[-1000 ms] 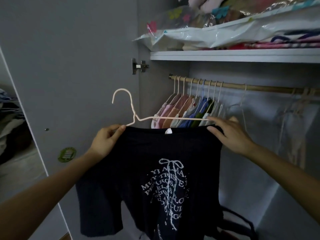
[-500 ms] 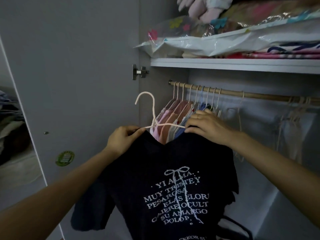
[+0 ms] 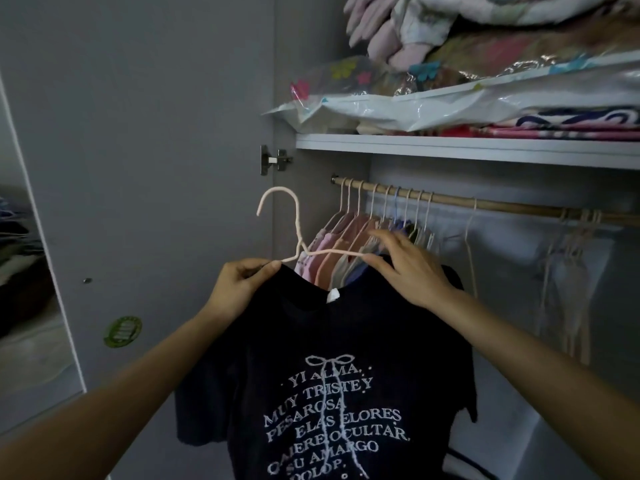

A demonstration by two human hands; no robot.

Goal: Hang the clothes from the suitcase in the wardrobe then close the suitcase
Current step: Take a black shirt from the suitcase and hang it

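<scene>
**A:** T-shirt (image 3: 332, 393) first: dark, with white lettering, it hangs nearest you, below and in front of the wardrobe rail (image 3: 485, 204). Your left hand (image 3: 239, 285) is pinched shut on its left shoulder together with the end of the pink hanger (image 3: 294, 233). Your right hand (image 3: 412, 268) lies on the right shoulder, fingers curled over the fabric and the hanger's arm; whether they truly clamp the wire I cannot tell.

**B:** So is it dressed on the hanger?

**A:** Nearly, I judge. The wire's middle still shows bare above the collar, and the hook stands up left of the rail's end, touching nothing.

**B:** And behind that?

**A:** On the rail's left part a tight row of hung clothes (image 3: 349, 251); further right along it, a few pale hangers (image 3: 571, 244) with thin straps. Above the rail, a shelf (image 3: 485, 150) stacked with bagged bedding.

**B:** What remains for you?

**A:** Seat the shoulders, hook this one onto the rail. The suitcase is out of view, so I cannot tell how many clothes are left in it; closing it comes last.
</scene>
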